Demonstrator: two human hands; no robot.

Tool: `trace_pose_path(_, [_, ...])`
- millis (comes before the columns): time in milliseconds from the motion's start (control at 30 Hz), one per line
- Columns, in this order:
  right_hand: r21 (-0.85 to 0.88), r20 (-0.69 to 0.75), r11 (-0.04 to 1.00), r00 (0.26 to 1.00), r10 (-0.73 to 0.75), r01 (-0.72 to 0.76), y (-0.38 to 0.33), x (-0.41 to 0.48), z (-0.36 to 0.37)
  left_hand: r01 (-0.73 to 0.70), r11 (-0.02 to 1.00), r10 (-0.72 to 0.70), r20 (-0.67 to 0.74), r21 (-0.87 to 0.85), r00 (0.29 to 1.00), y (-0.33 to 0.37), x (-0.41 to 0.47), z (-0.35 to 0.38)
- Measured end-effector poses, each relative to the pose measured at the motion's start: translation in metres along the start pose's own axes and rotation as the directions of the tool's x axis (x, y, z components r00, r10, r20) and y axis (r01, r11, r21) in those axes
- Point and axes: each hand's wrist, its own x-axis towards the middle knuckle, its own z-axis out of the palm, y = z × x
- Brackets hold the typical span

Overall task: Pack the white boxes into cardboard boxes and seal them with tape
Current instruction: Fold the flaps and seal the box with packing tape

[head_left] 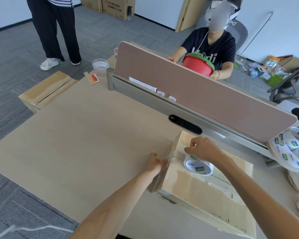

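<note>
Your desk point(76, 144) fills most of the view, a pale wood top. A pink divider point(197, 94) runs along its far edge.

The box point(205, 192), plain cardboard, sits at the near right of the desk with one corner close to the divider's base. Its top flaps are down and glossy tape shows across the top face. A second cardboard carton point(47, 90), taped shut along its seam, stands on the floor beside the desk's far left corner.

Across the divider a seated person point(212, 49) holds a red bucket point(197, 66) in both hands. A second person point(53, 28) stands on the carpet at far left.

Spare tape rolls point(290, 152) are piled at the right edge of the desk, near the divider's end.

The roll point(198, 167) in use stands on the box's top, toward its far left part. Your right hand point(204, 149) grips it from above, fingers curled over the rim.

Your left hand point(155, 163) is at the box's upper left edge, fingers curled against a clear strip point(162, 175) that runs down that side. Whether it pinches the strip or only presses it, you cannot tell from this view.

A clear jar point(100, 65) and a red sachet point(94, 78) sit at the desk's far left corner.
</note>
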Motion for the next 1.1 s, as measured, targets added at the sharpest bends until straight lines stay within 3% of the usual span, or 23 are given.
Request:
trace_pose_path(100, [0.014,-0.003,1.0,1.0,0.007,-0.007,0.001,0.0,0.001,-0.217,0.95,0.229,-0.031,0.224,0.973,-0.003,-0.001,-0.01])
trace_pose_path(200, [0.043,-0.007,0.999,1.0,0.008,-0.008,0.003,0.0,0.002,-0.335,0.926,0.321,0.1,0.176,0.942,-0.001,-0.014,-0.015])
trace_pose_path(300, [0.104,-0.026,0.995,1.0,0.015,-0.012,0.005,0.001,0.004,-0.333,0.934,0.291,0.264,0.131,0.92,0.003,-0.029,-0.015])
trace_pose_path(400, [0.139,-0.031,0.99,0.999,0.022,-0.018,0.007,0.001,0.005,-0.334,0.914,0.216,0.422,0.231,0.881,0.007,-0.039,-0.012])
trace_pose_path(567, [0.187,-0.043,0.982,0.999,0.024,-0.015,0.009,0.001,0.007,-0.339,0.88,0.153,0.476,0.334,0.866,0.026,-0.036,-0.009])
trace_pose_path(800, [0.239,-0.114,0.969,0.993,-0.035,0.062,0.016,-0.007,0.01,-0.347,0.888,0.153,0.519,0.301,0.841,0.03,-0.033,-0.003])
trace_pose_path(967, [0.384,-0.179,0.921,0.984,0.007,0.063,0.029,-0.018,0.007,-0.442,0.7,0.134,0.505,0.561,0.853,0.032,-0.029,-0.006])
trace_pose_path(1100, [0.542,-0.203,0.84,0.973,0.113,0.015,0.039,-0.023,0.008,-0.531,0.625,0.212,0.53,0.572,0.821,0.032,-0.027,-0.005])
